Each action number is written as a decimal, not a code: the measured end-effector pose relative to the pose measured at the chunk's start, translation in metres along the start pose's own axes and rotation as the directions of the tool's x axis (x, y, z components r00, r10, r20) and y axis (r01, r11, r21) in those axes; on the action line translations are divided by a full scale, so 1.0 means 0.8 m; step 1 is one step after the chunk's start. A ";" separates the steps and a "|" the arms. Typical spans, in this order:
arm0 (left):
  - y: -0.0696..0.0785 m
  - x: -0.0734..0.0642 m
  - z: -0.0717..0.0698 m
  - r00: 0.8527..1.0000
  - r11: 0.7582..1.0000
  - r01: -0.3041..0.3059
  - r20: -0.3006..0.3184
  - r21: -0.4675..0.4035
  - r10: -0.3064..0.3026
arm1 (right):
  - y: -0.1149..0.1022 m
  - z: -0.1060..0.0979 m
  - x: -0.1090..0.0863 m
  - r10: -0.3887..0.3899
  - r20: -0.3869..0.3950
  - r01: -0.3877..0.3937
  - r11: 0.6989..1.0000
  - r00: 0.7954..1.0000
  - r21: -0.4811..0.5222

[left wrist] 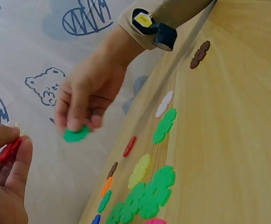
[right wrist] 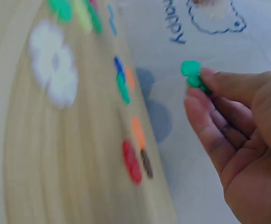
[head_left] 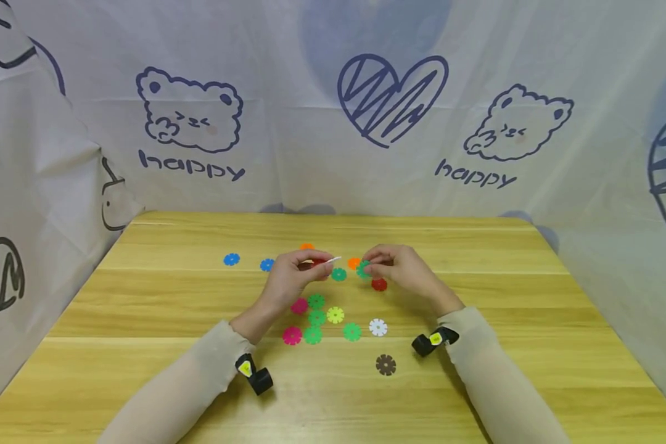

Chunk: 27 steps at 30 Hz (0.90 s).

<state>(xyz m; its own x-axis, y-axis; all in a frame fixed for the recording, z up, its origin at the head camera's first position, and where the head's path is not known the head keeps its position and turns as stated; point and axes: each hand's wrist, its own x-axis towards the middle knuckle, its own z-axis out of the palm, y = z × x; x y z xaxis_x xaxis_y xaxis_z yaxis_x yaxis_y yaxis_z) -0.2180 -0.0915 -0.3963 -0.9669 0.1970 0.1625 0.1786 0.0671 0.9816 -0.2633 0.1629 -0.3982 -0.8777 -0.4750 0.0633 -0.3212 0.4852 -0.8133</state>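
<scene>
In the head view my left hand (head_left: 294, 277) pinches a red notched disc (head_left: 319, 261) together with a white one (head_left: 334, 259), seen edge-on. The left wrist view shows that red disc (left wrist: 8, 150) between thumb and fingers. Across from it, my right hand (head_left: 402, 271) holds a green notched disc (head_left: 363, 269) by its edge, between thumb and fingertips, above the table. That green disc (right wrist: 193, 74) stands out from the fingertips in the right wrist view. The two hands are apart, and the held pieces do not touch.
Loose notched discs lie on the wooden table (head_left: 144, 370): several green ones (head_left: 352, 332), pink (head_left: 292, 336), yellow (head_left: 335, 315), white (head_left: 378, 327), brown (head_left: 385, 365), red (head_left: 380, 285), orange (head_left: 354, 264) and blue (head_left: 232, 259). A printed cloth (head_left: 288, 123) hangs behind the table.
</scene>
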 end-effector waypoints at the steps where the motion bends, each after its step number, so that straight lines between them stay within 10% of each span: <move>1: 0.000 0.000 0.000 1.000 1.000 -0.009 0.002 -0.001 0.009 | -0.004 0.000 0.000 -0.007 -0.005 0.007 0.999 1.000 0.040; 12: 0.002 -0.001 0.001 0.999 0.999 -0.052 -0.011 -0.009 0.052 | -0.040 0.007 -0.006 0.014 -0.081 0.018 0.926 0.997 0.378; 27: 0.024 -0.013 0.010 0.999 0.996 -0.048 -0.013 0.073 0.049 | -0.051 0.018 -0.006 0.041 -0.106 0.005 0.915 0.993 0.403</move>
<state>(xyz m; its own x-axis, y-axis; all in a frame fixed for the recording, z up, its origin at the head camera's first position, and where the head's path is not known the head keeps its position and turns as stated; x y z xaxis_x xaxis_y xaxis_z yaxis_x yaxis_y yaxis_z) -0.2031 -0.0845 -0.3800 -0.9592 0.1874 0.2117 0.2377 0.1291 0.9627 -0.2412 0.1350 -0.3735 -0.9230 -0.3740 0.0907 -0.1549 0.1454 -0.9772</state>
